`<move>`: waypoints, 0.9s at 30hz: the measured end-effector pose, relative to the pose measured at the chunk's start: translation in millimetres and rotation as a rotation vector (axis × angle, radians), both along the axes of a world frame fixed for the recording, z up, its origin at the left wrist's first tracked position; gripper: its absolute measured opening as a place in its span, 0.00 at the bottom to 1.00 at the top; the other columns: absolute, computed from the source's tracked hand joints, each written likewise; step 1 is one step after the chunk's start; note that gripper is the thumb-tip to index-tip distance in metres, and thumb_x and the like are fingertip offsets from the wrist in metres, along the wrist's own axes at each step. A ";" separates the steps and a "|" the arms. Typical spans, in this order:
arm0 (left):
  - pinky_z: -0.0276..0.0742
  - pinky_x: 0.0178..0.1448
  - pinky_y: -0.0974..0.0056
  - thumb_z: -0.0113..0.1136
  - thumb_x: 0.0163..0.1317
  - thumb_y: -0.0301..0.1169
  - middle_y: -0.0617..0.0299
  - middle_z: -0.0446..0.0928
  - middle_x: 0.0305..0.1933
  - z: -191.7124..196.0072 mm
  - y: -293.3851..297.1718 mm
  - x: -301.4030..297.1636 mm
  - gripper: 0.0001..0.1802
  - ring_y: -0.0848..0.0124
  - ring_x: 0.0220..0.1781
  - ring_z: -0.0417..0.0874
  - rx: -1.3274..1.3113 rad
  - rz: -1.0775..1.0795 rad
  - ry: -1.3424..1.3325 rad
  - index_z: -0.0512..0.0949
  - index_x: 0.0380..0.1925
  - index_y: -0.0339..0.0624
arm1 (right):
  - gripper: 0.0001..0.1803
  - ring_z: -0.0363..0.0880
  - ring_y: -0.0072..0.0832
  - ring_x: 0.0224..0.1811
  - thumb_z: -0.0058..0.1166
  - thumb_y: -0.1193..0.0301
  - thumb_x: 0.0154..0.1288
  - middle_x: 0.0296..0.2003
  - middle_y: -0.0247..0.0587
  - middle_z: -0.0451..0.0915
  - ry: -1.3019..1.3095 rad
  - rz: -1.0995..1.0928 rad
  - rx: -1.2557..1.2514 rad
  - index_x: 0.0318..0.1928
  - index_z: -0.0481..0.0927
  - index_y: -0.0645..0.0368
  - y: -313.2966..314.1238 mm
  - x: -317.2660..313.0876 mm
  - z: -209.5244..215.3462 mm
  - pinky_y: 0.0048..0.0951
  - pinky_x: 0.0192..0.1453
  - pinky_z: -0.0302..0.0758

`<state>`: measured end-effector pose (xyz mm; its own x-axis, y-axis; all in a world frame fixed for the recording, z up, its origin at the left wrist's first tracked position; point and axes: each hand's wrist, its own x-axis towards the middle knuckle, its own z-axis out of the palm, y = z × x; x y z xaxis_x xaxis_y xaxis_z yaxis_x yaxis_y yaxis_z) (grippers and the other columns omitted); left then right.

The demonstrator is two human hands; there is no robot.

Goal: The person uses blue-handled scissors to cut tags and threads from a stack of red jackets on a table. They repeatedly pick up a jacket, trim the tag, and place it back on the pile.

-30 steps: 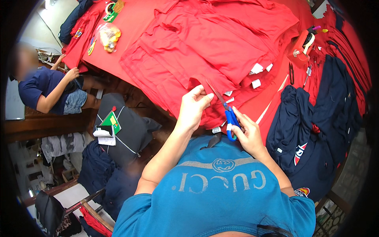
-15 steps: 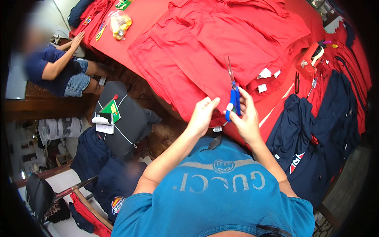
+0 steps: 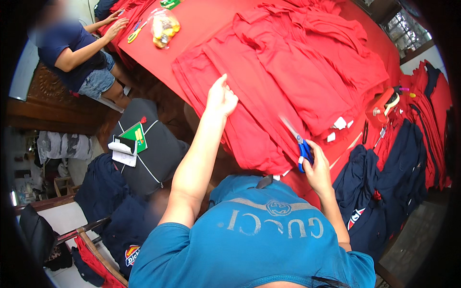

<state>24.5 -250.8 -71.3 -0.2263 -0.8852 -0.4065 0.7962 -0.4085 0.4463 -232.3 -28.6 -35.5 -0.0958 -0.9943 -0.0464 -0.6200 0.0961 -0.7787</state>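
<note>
Red garments (image 3: 288, 72) lie in an overlapping pile on the red-covered table. My left hand (image 3: 222, 97) is over the pile's left part, its index finger pointing away and the other fingers curled in. Whether those fingers pinch any cloth is hidden. In my right hand (image 3: 319, 165) I hold scissors (image 3: 302, 148) with blue handles, near the pile's front edge. Their blades point away and to the left, slightly blurred, apparently closed. White tags (image 3: 339, 124) show on the cloth to the right of the blades.
Yellow-handled scissors (image 3: 136, 34) and a clear bag of yellow items (image 3: 164, 29) lie at the far left. A tape dispenser (image 3: 382, 108) stands at right, beside navy garments (image 3: 398, 168). Left of me is a dark wrapped bundle (image 3: 153, 156). Another person (image 3: 79, 55) stands beyond it.
My left hand has moved away and left over the red pile. My right hand, with the scissors, has shifted right and nearer to me. The other person's hands have moved apart.
</note>
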 end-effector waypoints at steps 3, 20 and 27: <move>0.64 0.69 0.56 0.50 0.69 0.35 0.56 0.73 0.61 -3.1 -22.9 19.8 0.17 0.60 0.63 0.71 0.090 0.005 -0.139 0.70 0.54 0.38 | 0.26 0.80 0.45 0.44 0.56 0.79 0.56 0.43 0.54 0.78 0.150 0.004 -0.141 0.58 0.72 0.64 -25.4 16.5 48.2 0.36 0.50 0.76; 0.75 0.60 0.63 0.50 0.64 0.18 0.57 0.77 0.53 8.8 -32.8 32.2 0.18 0.69 0.55 0.78 -0.277 -0.142 -0.301 0.72 0.54 0.34 | 0.27 0.80 0.44 0.32 0.60 0.71 0.60 0.37 0.55 0.78 -0.036 0.187 -0.260 0.59 0.71 0.66 -158.3 107.6 0.1 0.39 0.39 0.77; 0.74 0.61 0.62 0.52 0.64 0.18 0.57 0.77 0.53 11.4 -30.1 27.6 0.18 0.68 0.55 0.78 -0.249 -0.130 -0.320 0.72 0.54 0.36 | 0.26 0.81 0.40 0.32 0.57 0.73 0.61 0.35 0.54 0.79 -0.077 0.199 -0.213 0.60 0.71 0.66 -165.5 104.8 3.8 0.36 0.38 0.77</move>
<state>52.1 -280.9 -59.9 -0.2394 -0.9377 -0.2519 0.5502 -0.3448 0.7605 -127.5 -194.0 -31.6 0.0973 -0.9814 0.1657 -0.5491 -0.1918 -0.8134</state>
